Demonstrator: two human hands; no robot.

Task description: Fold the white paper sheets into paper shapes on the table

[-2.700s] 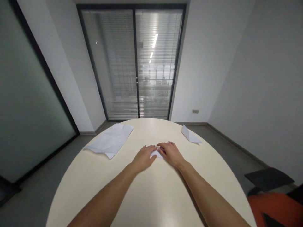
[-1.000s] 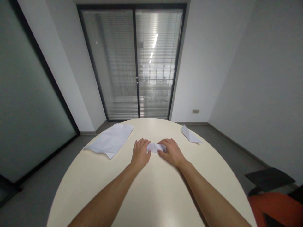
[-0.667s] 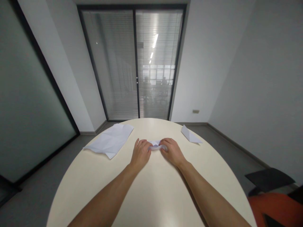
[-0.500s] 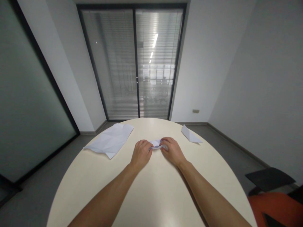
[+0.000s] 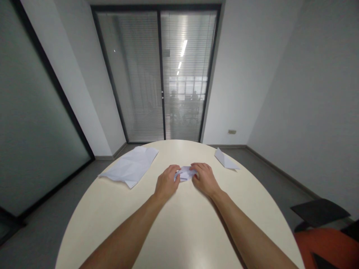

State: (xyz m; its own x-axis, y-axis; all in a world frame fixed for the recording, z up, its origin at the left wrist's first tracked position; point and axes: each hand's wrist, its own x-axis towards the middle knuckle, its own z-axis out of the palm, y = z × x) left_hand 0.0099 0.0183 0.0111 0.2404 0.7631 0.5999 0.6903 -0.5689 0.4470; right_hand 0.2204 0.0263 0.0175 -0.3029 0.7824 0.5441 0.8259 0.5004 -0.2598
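A small folded piece of white paper (image 5: 185, 173) lies between my two hands over the middle of the table. My left hand (image 5: 168, 180) grips its left end, thumb in front and fingers behind. At the other end, my right hand (image 5: 204, 178) has its fingers curled over the paper's right edge, the thumb tucked low near the tabletop. Flaps and crease lines show on the paper's exposed middle part; its two ends are partly covered by my fingers.
On the round cream table (image 5: 179, 231), a creased white sheet (image 5: 133, 164) lies at the left and a folded paper shape (image 5: 226, 160) at the right. An orange-seated chair (image 5: 328, 244) stands at the lower right. Beyond the table are glass panels with blinds (image 5: 140, 82).
The folded paper now lies flatter and shows more of its flaps; before, its near edge was curved up. Both thumbs have shifted slightly. The other two papers have not moved.
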